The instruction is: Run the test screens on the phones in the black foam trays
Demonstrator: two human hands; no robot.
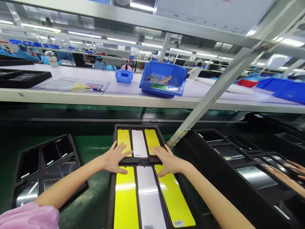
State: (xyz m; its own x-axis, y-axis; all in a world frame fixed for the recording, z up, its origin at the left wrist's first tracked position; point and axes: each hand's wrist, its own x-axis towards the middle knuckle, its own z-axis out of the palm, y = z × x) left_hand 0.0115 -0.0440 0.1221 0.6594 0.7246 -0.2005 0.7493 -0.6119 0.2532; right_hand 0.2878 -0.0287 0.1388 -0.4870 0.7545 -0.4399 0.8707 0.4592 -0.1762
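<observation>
A black tray lies on the green surface in the middle, with several phones in its slots, their lit screens yellow or white. My left hand is spread over the tray's left side, its fingertips at the upper left yellow phone. On the right side, my right hand has its fingers apart at the upper right yellow phone, the thumb over the lower right yellow phone. Between the hands sits a white-screened phone. Neither hand holds anything.
To the left is a black tray of dark phones. More dark trays lie at right, with another person's hands over them. Blue bins stand on the white shelf. A slanted metal post rises beside the middle tray.
</observation>
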